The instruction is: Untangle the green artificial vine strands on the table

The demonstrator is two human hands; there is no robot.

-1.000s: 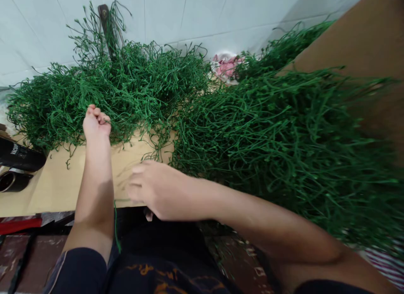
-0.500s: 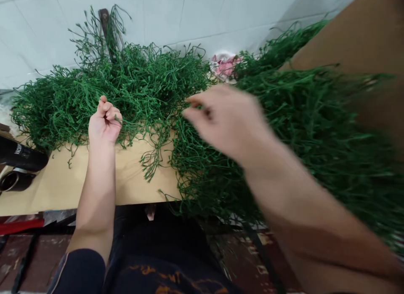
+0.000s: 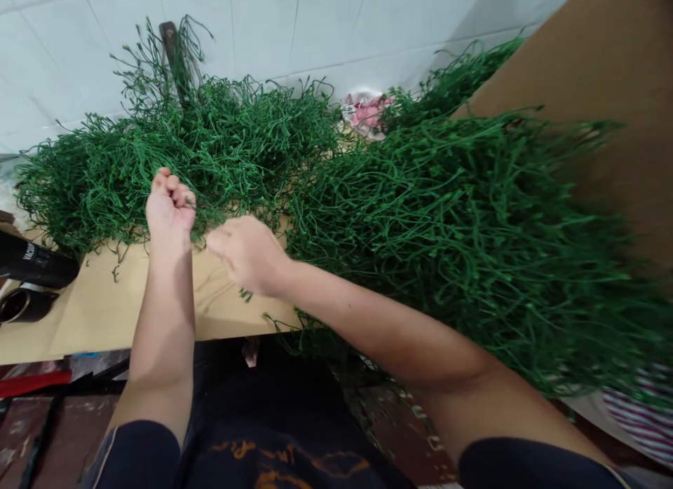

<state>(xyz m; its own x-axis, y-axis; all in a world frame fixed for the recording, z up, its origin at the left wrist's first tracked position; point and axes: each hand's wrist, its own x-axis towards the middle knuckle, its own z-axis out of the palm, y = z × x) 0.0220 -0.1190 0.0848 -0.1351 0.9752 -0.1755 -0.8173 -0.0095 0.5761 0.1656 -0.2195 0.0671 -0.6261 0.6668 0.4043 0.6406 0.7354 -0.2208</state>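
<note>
With the left hand (image 3: 171, 198) curled around a stem (image 3: 188, 204) and the right hand (image 3: 247, 254) bunched, contents hidden, the right green pile (image 3: 446, 209), overhanging the worktop's (image 3: 105, 307) near edge, could snag on the right forearm (image 3: 357, 314) and slide off.

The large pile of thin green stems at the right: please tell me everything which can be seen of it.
The large pile of thin green stems looks like plastic, perhaps. Its many curved strands, with small knobs at some tips, lie loose and tangled, mostly sideways. It spreads before a flat brown cardboard-like panel; the person's bare right forearm crosses before its near edge, contact unclear.
</note>
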